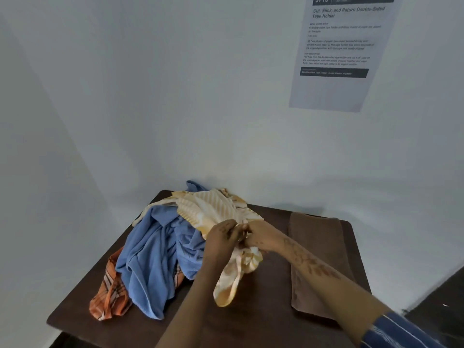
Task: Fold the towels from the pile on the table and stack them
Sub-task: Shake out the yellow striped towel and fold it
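A loose pile of towels lies on the left half of the dark brown table [266,317]. In it are a blue towel [150,259], an orange checked towel [110,297] at the front left, and a yellow and white patterned towel [213,207] on top at the back. My left hand [221,237] and my right hand [258,237] meet over the pile's right side, and both grip the yellow towel's edge. A part of that towel hangs below my hands toward the table. A brown towel [316,259] lies folded flat on the right side of the table.
The table stands in a corner, with pale walls right behind it and to its left. A printed paper sheet [344,51] hangs on the back wall, upper right. A dark surface [444,302] shows past the table's right edge.
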A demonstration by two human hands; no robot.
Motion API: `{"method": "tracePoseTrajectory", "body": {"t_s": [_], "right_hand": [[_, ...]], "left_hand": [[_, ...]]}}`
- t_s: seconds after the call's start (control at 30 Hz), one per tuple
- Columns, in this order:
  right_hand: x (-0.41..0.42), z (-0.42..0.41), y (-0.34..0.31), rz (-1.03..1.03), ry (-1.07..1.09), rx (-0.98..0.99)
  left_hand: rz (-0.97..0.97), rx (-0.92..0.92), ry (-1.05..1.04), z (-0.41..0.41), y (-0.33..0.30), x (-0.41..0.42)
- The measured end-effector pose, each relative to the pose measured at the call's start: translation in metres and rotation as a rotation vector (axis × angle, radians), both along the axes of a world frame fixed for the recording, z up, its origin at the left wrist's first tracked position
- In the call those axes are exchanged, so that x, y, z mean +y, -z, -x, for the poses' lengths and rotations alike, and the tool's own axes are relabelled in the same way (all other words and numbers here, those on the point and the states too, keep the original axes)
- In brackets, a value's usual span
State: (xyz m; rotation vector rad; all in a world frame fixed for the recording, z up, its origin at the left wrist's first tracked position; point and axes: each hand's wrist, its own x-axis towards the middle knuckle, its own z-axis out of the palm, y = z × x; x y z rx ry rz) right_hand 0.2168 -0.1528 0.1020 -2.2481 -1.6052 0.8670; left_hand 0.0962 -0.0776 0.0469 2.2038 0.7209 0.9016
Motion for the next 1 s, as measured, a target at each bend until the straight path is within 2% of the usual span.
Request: {"method": "tracePoseTrajectory", "body": {"t_s": [0.07,0.17,0.27,0.33,0.4,0.5,0.53,0.57,0.63,0.73,0.83,0.87,0.9,1.0], "right_hand": [[-0.005,-0.012,0.003,-0.044,0.040,-0.021],[-0.022,-0.029,-0.012,-0.141,0.094,0.120],[-0.037,-0.033,-0.026,-0.132,0.025,0.214],[-0.046,-0.035,-0.033,-0.066,-0.035,0.312],[-0.051,-0.039,-0.037,0.010,-0.059,0.358],[-0.057,-0.043,-0.037,0.079,-0.076,0.222],[-0.058,-0.043,-0.032,0.058,-0.041,0.147],[-0.059,-0.042,-0.027,0.007,0.027,0.111],[-0.056,-0.032,-0.017,-0.100,0.139,0.160],[-0.043,-0.011,0.002,-0.119,0.076,0.115],[-0.038,-0.016,0.009,-0.123,0.086,-0.027],[-0.039,-0.023,0.007,-0.116,0.088,-0.032],[-0.041,-0.028,0.001,-0.114,0.087,-0.012],[-0.051,-0.039,-0.025,-0.079,0.030,0.172]], "left_hand": [[-0.025,0.060,-0.001,0.011,0.019,0.010],[-0.108,0.161,-0.076,0.039,0.050,0.022],[-0.233,0.274,-0.117,0.049,0.070,0.032],[-0.207,0.307,-0.226,0.047,0.070,0.042],[-0.099,0.278,-0.345,0.045,0.062,0.050],[0.116,0.242,-0.373,0.042,0.039,0.055],[0.126,0.233,-0.360,0.038,0.030,0.052],[0.124,0.213,-0.329,0.033,0.019,0.044],[0.042,0.141,-0.173,0.016,-0.004,0.016],[-0.035,0.137,0.045,-0.007,-0.020,-0.027],[0.008,0.069,0.009,-0.009,-0.016,-0.034],[0.060,0.057,-0.006,-0.004,-0.011,-0.031],[0.192,0.028,-0.039,0.002,-0.008,-0.030],[0.938,-0.264,-0.356,0.018,0.002,-0.019]]}}
